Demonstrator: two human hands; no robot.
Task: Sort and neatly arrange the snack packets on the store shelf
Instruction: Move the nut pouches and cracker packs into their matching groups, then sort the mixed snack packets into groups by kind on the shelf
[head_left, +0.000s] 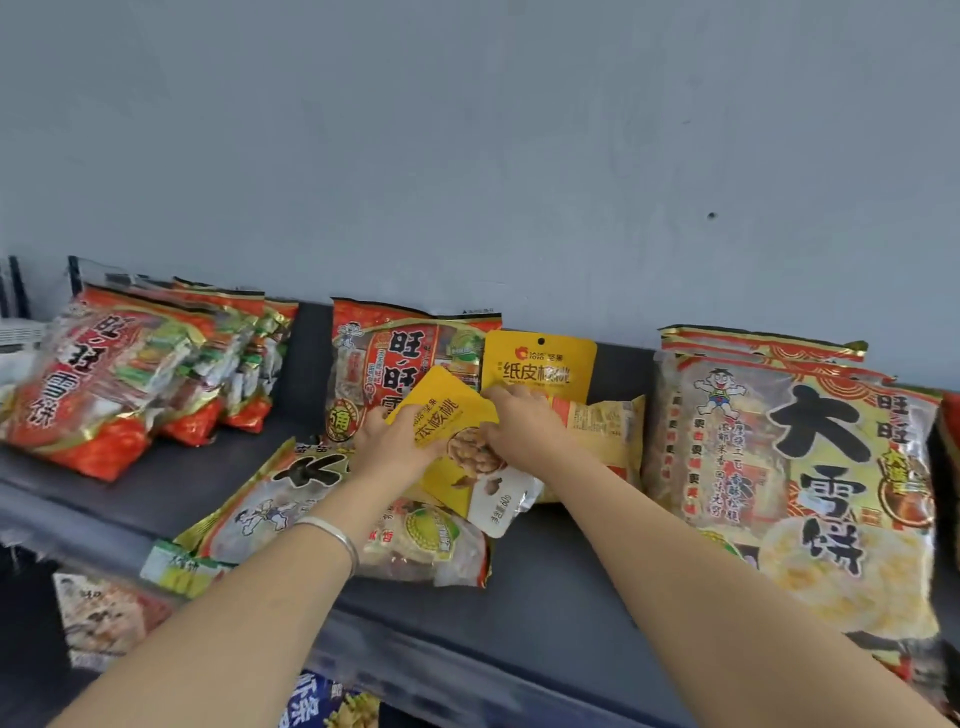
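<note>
Hands pinch the yellow walnut pouch (457, 452) over the middle of the shelf (545, 571), left hand (387, 441) at its left edge, right hand (519, 423) at its right (light, crinkly, slick foil, I'd judge), side seams likely the surest hold.

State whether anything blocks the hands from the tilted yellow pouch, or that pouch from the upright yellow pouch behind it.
Nothing visible does. The left hand and right hand hold the tilted yellow pouch, and the upright yellow pouch stands directly behind it, with only the right hand's fingers overlapping its lower edge.
</note>
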